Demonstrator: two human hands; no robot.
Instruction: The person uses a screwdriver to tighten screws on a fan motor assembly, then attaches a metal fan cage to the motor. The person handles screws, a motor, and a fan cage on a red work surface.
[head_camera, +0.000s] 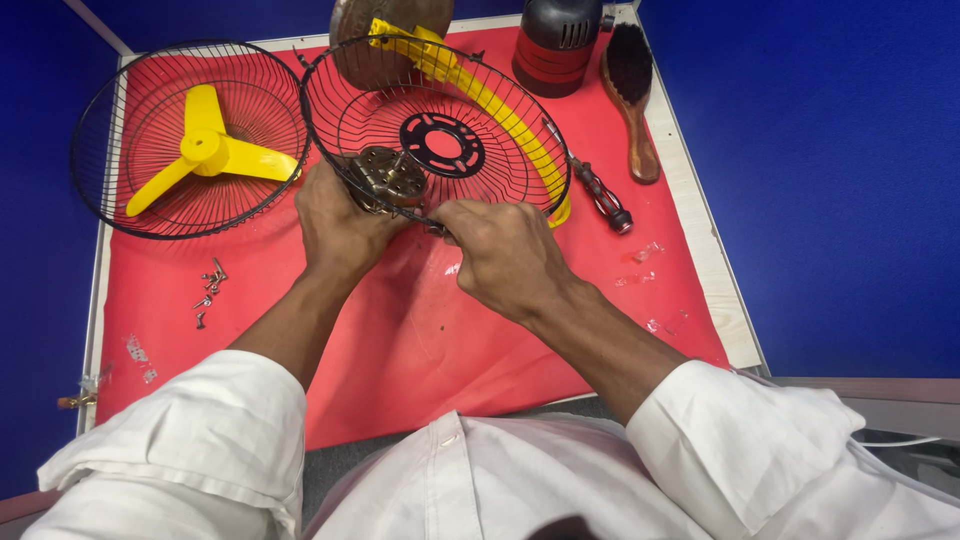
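I see the left hand (338, 222) wrapped around the small metal motor (385, 178), pressing it to the back of the black wire guard (436, 125) on the red mat (400, 330). The right hand (505, 255) pinches the guard's lower rim. I think I'm fitting them together; screws (208, 290) and screwdriver (598, 192) wait nearby.

A: Setting?
B: Small repair workbench. Blue partition walls (830, 180) enclose a table (715, 290) under a red cloth (400, 340).
A: Evidence?
B: Dismantled fan parts: wire guard (120, 130), yellow blade (205, 148), loose screws (208, 290), screwdriver (600, 195), wooden brush (632, 95).
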